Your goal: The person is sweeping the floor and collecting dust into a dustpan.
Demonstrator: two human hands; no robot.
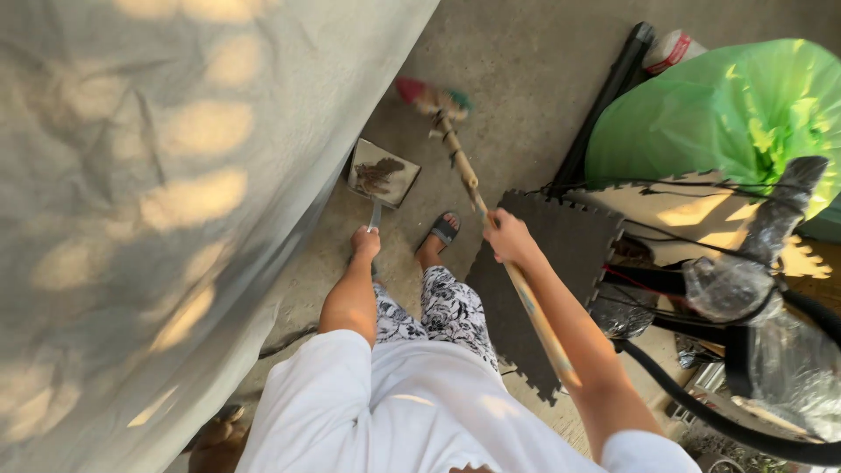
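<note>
Grey fabric cover (131,219): largest item, draped and wrinkled, dappled with light patches, hanging directly left of the dustpan and reaching the floor there.

Concrete floor (517,79): rough, grey, bare above and right of the dustpan.

Green plastic bag (736,114): translucent, crumpled, bulging, well to the right of the dustpan. Below it, black cables and plastic-wrapped objects (745,280), shiny film.

Dark foam mat (543,263): interlocking toothed edge, matte, lying right of the dustpan under the broom handle; a pale tan mat of the same shape lies beyond it.

Broom (491,219): long wooden stick, knotted like cane; head with red and green bristles on the floor just above and right of the dustpan. Right hand (508,238) clamped around the stick at mid-length.

Dustpan (383,172): flat metal, squarish, brown debris inside, resting on the floor against the cover's edge. Left hand (365,243) closed around its thin handle, just below the pan.

Sandalled foot (438,236): between the two hands, right of the dustpan handle.
</note>
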